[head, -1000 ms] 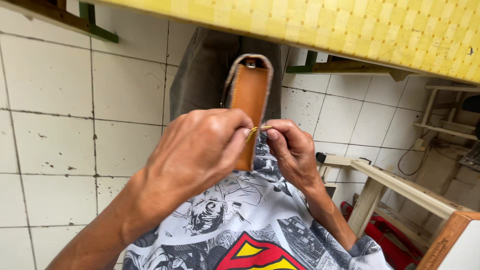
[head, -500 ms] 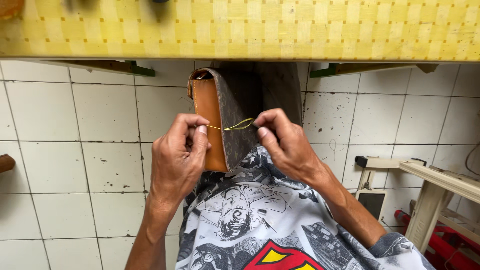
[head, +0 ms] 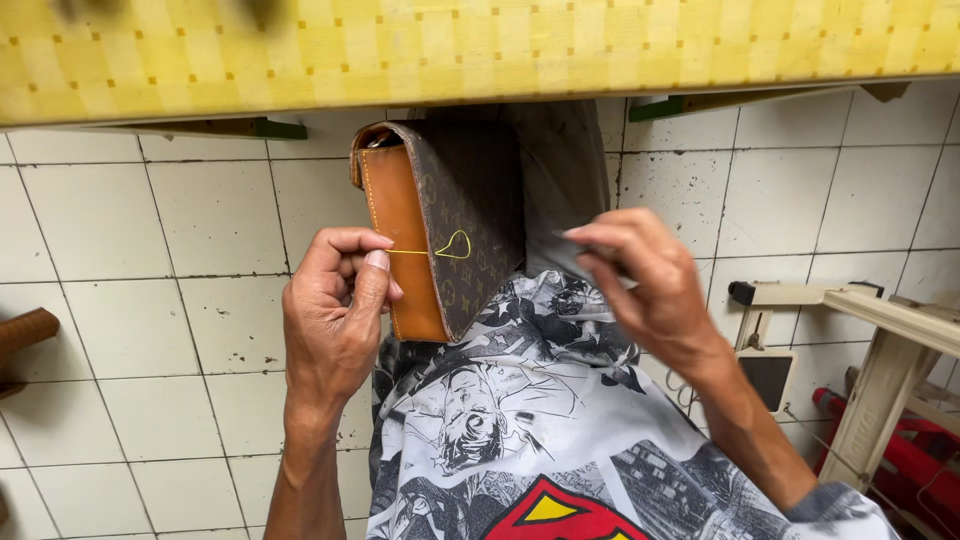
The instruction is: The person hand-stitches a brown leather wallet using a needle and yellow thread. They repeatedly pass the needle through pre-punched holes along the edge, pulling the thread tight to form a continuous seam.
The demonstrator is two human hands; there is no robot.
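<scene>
A tan-and-brown patterned leather bag stands upright on the lap, a yellow thread looping across its side.

Blurred: right hand, held item indistinct. Hidden: bag top under yellow table edge. Cropped at 9 o'clock: brown handle.

Smooth tan leather bag, glossy tiles

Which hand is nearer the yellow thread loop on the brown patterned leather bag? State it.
Left. The left hand pinches the yellow thread just beside the brown patterned leather bag's tan edge; the right hand is off to the loop's other side, clear of the bag.
</scene>
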